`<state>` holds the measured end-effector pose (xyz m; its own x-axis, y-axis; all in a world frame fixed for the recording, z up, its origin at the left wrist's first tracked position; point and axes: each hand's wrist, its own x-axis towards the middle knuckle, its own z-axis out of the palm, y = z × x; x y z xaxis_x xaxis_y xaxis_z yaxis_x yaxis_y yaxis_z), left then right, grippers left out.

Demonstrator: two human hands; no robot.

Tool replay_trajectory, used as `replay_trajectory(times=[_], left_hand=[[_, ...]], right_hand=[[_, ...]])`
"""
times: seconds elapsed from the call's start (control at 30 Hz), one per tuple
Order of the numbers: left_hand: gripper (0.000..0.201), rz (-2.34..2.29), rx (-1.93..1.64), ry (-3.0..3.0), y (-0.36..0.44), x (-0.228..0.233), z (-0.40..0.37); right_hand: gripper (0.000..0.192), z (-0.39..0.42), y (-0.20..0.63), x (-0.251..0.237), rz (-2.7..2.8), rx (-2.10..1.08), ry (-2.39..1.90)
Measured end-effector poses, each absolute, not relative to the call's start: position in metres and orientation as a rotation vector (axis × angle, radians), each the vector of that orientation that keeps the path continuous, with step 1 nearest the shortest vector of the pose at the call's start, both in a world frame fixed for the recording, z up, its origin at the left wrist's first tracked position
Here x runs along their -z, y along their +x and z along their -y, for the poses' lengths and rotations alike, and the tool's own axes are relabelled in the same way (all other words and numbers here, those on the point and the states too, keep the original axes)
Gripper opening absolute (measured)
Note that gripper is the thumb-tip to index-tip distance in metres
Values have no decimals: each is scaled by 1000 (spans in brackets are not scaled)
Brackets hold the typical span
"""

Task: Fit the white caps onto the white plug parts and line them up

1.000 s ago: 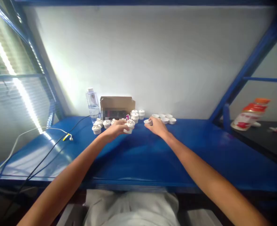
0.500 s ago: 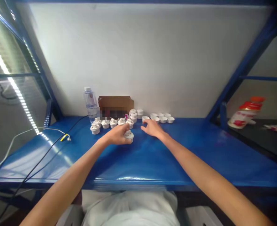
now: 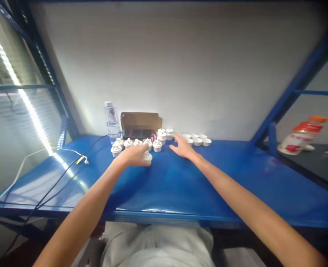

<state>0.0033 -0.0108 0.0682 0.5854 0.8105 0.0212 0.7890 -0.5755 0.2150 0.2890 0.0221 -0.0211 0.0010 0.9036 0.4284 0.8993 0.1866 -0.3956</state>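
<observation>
A white plug part (image 3: pixel 147 157) is gripped under the left hand (image 3: pixel 134 155) on the blue shelf (image 3: pixel 180 185), just in front of a row of like parts (image 3: pixel 133 144). The right hand (image 3: pixel 182 147) is held open, fingers spread, near small white cups (image 3: pixel 197 140). The part is best kept upright. What is kept in the cardboard box (image 3: pixel 140 124) behind cannot be told.

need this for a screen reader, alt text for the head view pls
Left hand rests on a white plug part on a blue bench; right hand reaches toward small white cups by the wall.
</observation>
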Motion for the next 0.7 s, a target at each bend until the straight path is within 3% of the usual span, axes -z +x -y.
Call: replay_trajectory(times=[0.17,0.37,0.47,0.57,0.7], left_hand=[[44,-1618,-47,2466,-33,-76,-9],[47,-1851,-64,2397,-51,-80,-21],[56,-1898,-171,2490,-46,-83,-17],[52,-1799,-397,2580,-35,-85,-8],[55,-1217,-620,2627,-4,-72,12]], right_hand=[[62,-51,275,0,1957,189,-1820],[24,-48,262,-9,1987,324,-1932],[21,-25,263,-7,1913,414,-1931],[23,2,264,-10,1814,403,-1912],[17,32,254,-15,1783,11,-1722]])
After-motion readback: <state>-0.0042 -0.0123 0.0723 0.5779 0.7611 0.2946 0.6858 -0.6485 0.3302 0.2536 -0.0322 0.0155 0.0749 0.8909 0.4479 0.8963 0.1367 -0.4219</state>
